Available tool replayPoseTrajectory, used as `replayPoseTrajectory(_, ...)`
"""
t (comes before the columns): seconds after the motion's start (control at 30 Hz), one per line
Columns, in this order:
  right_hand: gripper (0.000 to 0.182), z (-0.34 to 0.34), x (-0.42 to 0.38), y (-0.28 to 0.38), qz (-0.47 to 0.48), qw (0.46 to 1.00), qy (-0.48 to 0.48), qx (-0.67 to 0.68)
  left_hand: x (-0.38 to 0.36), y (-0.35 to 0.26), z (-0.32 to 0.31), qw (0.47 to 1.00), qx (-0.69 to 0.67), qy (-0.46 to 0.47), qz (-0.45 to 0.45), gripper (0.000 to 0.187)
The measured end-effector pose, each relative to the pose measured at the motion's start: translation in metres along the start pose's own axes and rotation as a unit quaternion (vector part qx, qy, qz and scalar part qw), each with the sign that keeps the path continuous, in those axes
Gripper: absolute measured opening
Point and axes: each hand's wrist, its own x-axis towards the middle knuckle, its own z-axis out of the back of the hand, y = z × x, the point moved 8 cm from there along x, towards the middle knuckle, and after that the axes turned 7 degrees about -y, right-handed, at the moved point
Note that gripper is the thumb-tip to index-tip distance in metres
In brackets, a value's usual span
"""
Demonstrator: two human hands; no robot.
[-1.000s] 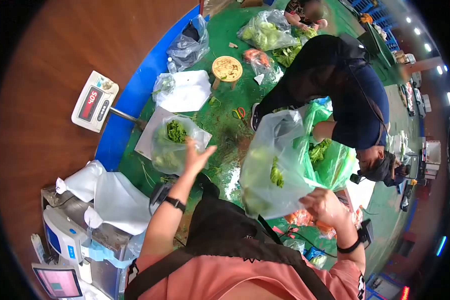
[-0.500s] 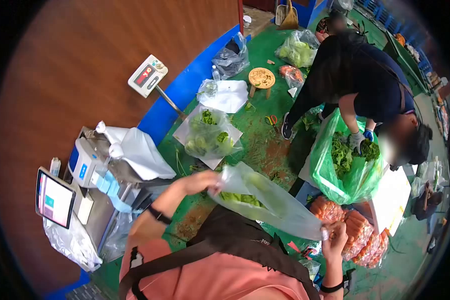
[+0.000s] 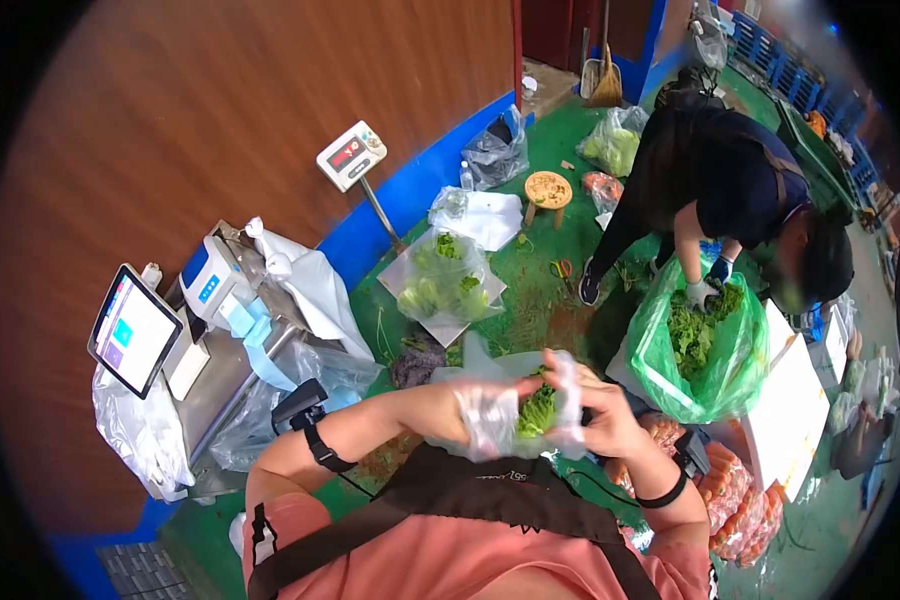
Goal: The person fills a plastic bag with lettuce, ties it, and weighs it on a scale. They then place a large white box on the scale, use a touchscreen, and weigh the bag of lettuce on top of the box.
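In front of my apron is a clear plastic bag (image 3: 495,420) with green leafy lettuce (image 3: 537,412) showing at its gathered mouth. My left hand (image 3: 452,412) is at the bag's left side, its fingers closed on the film and partly covered by it. On the right side my right hand (image 3: 607,412) grips the bunched rim, thumb and fingers bent round the plastic. Just beyond lies a large clear bag of greens (image 3: 445,290) on the scale platform (image 3: 395,272).
On the left stand a touch screen (image 3: 135,330), a label printer (image 3: 215,280) and a scale display (image 3: 352,155). To the right, a co-worker (image 3: 740,180) bends over a green bag (image 3: 660,380) of leaves. Bagged carrots (image 3: 740,500), a stool (image 3: 548,190) and scissors (image 3: 562,269) are on the floor.
My hands have come closer together, and the stretched-out bag is now gathered between them with the lettuce showing at its mouth. The view has shifted slightly.
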Motion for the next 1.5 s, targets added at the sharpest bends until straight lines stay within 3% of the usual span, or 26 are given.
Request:
replayPoseTrajectory(0.03,0.056,-0.014,0.009,0.007,0.041,0.998,0.015,-0.054,0.002,-0.009,0.003,0.996,0.039,-0.076,-0.031,0.058)
replayPoseTrajectory(0.13,0.037,-0.038,0.037,0.038,0.159,0.965,0.056,-0.201,0.020,0.004,-0.027,0.984,0.124,0.123,0.032,0.039)
replayPoseTrajectory(0.2,0.035,-0.031,0.056,0.091,0.202,0.952,0.025,-0.229,0.009,-0.079,-0.011,0.989,0.120,0.027,-0.081,0.020)
replayPoseTrajectory(0.23,0.027,-0.019,0.049,0.103,0.178,0.968,0.002,-0.179,0.003,-0.069,-0.011,0.980,0.179,0.075,0.047,0.015)
replayPoseTrajectory(0.3,0.013,0.011,0.010,0.064,0.142,0.985,-0.080,0.060,-0.057,-0.051,0.062,0.981,-0.029,-0.176,0.080,0.018)
replayPoseTrajectory(0.33,0.014,0.017,-0.014,0.016,0.010,0.970,-0.106,0.218,-0.104,-0.019,0.108,0.896,-0.291,-0.328,0.075,0.018)
replayPoseTrajectory(0.37,0.014,0.014,-0.040,-0.028,-0.089,0.919,-0.135,0.360,-0.129,0.050,0.107,0.748,-0.508,-0.424,0.053,0.019)
replayPoseTrajectory(0.4,0.016,0.012,-0.053,-0.041,-0.125,0.869,-0.149,0.455,-0.121,0.048,0.086,0.734,-0.586,-0.341,-0.044,0.022)
replayPoseTrajectory(0.47,0.016,0.019,-0.040,0.000,-0.093,0.837,-0.132,0.523,-0.109,-0.025,0.059,0.781,-0.518,-0.344,-0.057,0.027)
replayPoseTrajectory(0.53,0.023,0.007,-0.016,0.034,-0.087,0.922,-0.128,0.354,-0.082,-0.078,0.018,0.927,-0.291,-0.236,-0.004,0.023)
replayPoseTrajectory(0.57,0.024,0.000,0.003,0.049,-0.021,0.988,-0.095,0.121,-0.074,-0.082,0.008,0.931,-0.294,-0.218,0.006,0.025)
replayPoseTrajectory(0.6,0.029,-0.011,0.020,0.065,0.101,0.987,-0.047,-0.117,-0.066,-0.083,-0.004,0.934,-0.296,-0.202,0.016,0.028)
replayPoseTrajectory(0.67,0.035,-0.050,0.048,0.104,0.266,0.915,-0.001,-0.304,-0.056,-0.080,-0.006,0.970,-0.141,-0.199,-0.006,0.037)
replayPoseTrajectory(0.73,0.031,-0.072,0.065,0.103,0.275,0.924,0.025,-0.264,-0.054,-0.080,0.001,0.960,0.170,-0.208,-0.072,0.045)
replayPoseTrajectory(0.77,0.027,-0.074,0.075,0.102,0.275,0.932,0.020,-0.235,-0.052,-0.070,0.008,0.979,0.074,-0.185,0.037,0.039)
replayPoseTrajectory(0.87,0.022,-0.065,0.068,0.111,0.322,0.938,0.008,-0.129,-0.069,-0.099,0.015,0.984,0.097,-0.141,0.042,0.037)
replayPoseTrajectory(0.93,0.029,-0.068,0.055,0.065,0.146,0.981,0.113,-0.063,-0.117,-0.080,0.073,0.927,-0.010,-0.358,0.114,0.033)
replayPoseTrajectory(1.07,0.054,-0.035,-0.002,-0.032,0.116,0.965,0.020,-0.235,-0.155,-0.013,0.110,0.851,-0.047,-0.523,0.014,0.027)
replayPoseTrajectory(1.13,0.053,-0.036,0.016,-0.024,0.071,0.981,-0.089,-0.157,-0.104,-0.071,0.080,0.917,0.149,-0.363,-0.075,0.023)
replayPoseTrajectory(1.17,0.059,-0.054,0.041,-0.020,0.003,0.984,-0.108,-0.143,-0.083,-0.062,0.071,0.946,0.117,-0.290,-0.081,0.022)
replayPoseTrajectory(1.27,0.041,-0.136,0.079,-0.049,0.103,0.986,0.053,-0.123,-0.067,-0.073,0.090,0.927,0.146,-0.254,-0.234,0.024)
replayPoseTrajectory(1.33,0.019,-0.190,0.075,-0.081,0.124,0.973,0.147,-0.131,-0.092,-0.053,0.138,0.965,0.096,-0.238,-0.049,0.021)
replayPoseTrajectory(1.37,0.017,-0.205,0.084,-0.095,0.006,0.978,0.172,-0.117,-0.119,-0.026,0.185,0.914,0.218,-0.336,-0.070,0.021)
replayPoseTrajectory(1.4,0.016,-0.218,0.090,-0.107,-0.111,0.969,0.195,-0.102,-0.156,0.022,0.240,0.879,0.194,-0.435,0.024,0.020)
replayPoseTrajectory(1.43,0.018,-0.221,0.103,-0.102,-0.066,0.975,0.187,-0.099,-0.215,0.072,0.292,0.806,0.063,-0.548,0.216,0.018)
replayPoseTrajectory(1.5,0.022,-0.227,0.123,-0.092,0.018,0.982,0.166,-0.091,-0.365,0.167,0.374,0.597,-0.060,-0.784,0.160,0.015)
